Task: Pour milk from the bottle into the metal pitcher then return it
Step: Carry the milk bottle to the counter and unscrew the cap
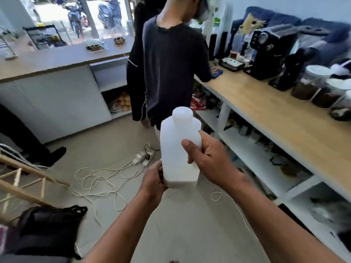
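Note:
A white plastic milk bottle (pixel 176 147) with its cap on is held upright in front of me, above the floor. My right hand (pixel 209 158) grips its body from the right, thumb across the front. My left hand (pixel 153 179) holds the bottom left corner from below. No metal pitcher shows in this view.
A person in a dark shirt (pixel 171 59) stands straight ahead at the wooden counter (pixel 275 111), which runs along the right with a black coffee machine (pixel 269 52) and jars (pixel 311 82). White cables and a power strip (pixel 142 156) lie on the floor. A black bag (pixel 47 228) sits lower left.

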The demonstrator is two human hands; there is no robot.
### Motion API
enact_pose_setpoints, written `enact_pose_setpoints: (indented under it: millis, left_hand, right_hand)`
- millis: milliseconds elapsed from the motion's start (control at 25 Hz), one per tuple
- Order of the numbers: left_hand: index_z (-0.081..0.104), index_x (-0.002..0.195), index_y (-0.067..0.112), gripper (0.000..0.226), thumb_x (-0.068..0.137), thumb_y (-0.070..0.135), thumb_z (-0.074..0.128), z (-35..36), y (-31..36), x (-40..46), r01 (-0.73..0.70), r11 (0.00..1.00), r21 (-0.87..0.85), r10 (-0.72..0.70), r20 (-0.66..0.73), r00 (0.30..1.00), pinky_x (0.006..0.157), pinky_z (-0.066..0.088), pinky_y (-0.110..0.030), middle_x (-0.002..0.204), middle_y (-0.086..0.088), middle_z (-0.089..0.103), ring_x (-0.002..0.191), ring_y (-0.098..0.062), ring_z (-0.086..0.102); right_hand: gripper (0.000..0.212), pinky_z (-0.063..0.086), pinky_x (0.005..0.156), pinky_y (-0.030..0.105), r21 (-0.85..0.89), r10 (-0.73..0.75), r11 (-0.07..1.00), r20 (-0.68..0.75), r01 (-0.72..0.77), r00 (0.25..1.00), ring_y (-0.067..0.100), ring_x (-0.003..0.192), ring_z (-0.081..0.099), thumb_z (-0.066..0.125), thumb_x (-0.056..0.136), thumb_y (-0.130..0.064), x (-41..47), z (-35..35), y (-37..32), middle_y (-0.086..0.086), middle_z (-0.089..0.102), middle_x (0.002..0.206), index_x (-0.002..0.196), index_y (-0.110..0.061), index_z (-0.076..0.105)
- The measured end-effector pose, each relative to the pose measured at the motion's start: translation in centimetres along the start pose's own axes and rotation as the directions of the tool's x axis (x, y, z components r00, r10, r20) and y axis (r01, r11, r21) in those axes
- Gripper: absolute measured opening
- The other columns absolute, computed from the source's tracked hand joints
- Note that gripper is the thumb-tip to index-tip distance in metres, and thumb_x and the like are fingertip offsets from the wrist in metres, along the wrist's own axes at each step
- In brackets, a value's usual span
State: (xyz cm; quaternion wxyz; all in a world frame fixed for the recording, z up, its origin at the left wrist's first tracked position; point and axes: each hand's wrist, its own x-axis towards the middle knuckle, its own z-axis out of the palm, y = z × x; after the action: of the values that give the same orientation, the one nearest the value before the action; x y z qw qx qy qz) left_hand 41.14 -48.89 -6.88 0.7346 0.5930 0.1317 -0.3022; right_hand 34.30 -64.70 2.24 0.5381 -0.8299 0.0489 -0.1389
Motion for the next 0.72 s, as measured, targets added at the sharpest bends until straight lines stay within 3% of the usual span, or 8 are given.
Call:
enact_pose_setpoints:
  millis: [200,360,440,600,720]
  left_hand:
    - [0.073,0.124,0.013,0.044,0.097,0.037,0.046,6.9,-0.7,3.8,0.034,0.987,0.160,-0.071,0.231,0.970,0.112,0.042,-0.061,0.125,-0.014,0.075,0.126,-0.039,0.063]
    - [0.074,0.120,0.014,0.039,0.101,0.033,0.046,13.2,-1.9,4.4,0.039,0.958,0.283,-0.142,0.355,0.924,0.104,0.049,-0.055,0.120,-0.014,0.076,0.118,-0.036,0.068]
    - [0.074,0.120,0.015,0.038,0.102,0.033,0.046,16.4,-3.2,4.3,0.047,0.945,0.323,-0.189,0.423,0.886,0.108,0.049,-0.056,0.119,-0.011,0.077,0.118,-0.034,0.069]
    - [0.075,0.120,0.018,0.040,0.102,0.035,0.043,22.8,-6.1,2.9,0.042,0.903,0.428,-0.286,0.525,0.802,0.108,0.047,-0.058,0.118,-0.007,0.079,0.120,-0.035,0.068]
    - [0.075,0.119,0.017,0.041,0.103,0.033,0.041,27.6,-8.5,1.6,0.013,0.868,0.496,-0.329,0.556,0.763,0.109,0.047,-0.057,0.118,-0.007,0.079,0.120,-0.034,0.068]
  right_hand:
    - [0.039,0.049,0.060,0.022,-0.114,0.101,0.984,-0.267,-0.136,0.958,0.004,0.065,0.065,0.058,0.099,-0.048,-1.5,-5.6,1.3,-0.002,0.067,0.071,0.082,-0.013,0.060]
    - [0.038,0.047,0.059,0.029,-0.058,0.190,0.969,-0.442,-0.239,0.877,0.005,0.056,0.062,0.060,0.100,-0.045,-4.7,-9.7,2.2,-0.002,0.066,0.065,0.083,-0.011,0.059]
    - [0.037,0.050,0.061,0.032,-0.046,0.213,0.960,-0.527,-0.278,0.823,0.005,0.058,0.062,0.060,0.099,-0.046,-6.5,-11.8,2.7,-0.001,0.067,0.066,0.084,-0.012,0.060]
    - [0.030,0.048,0.061,0.017,-0.006,0.247,0.943,-0.656,-0.332,0.713,0.002,0.061,0.062,0.062,0.100,-0.039,-10.4,-16.2,3.9,0.005,0.069,0.070,0.088,-0.012,0.060]
    - [0.030,0.046,0.059,0.016,0.011,0.260,0.932,-0.716,-0.361,0.648,0.002,0.059,0.060,0.063,0.100,-0.038,-13.2,-20.1,5.1,0.007,0.069,0.068,0.085,-0.013,0.059]
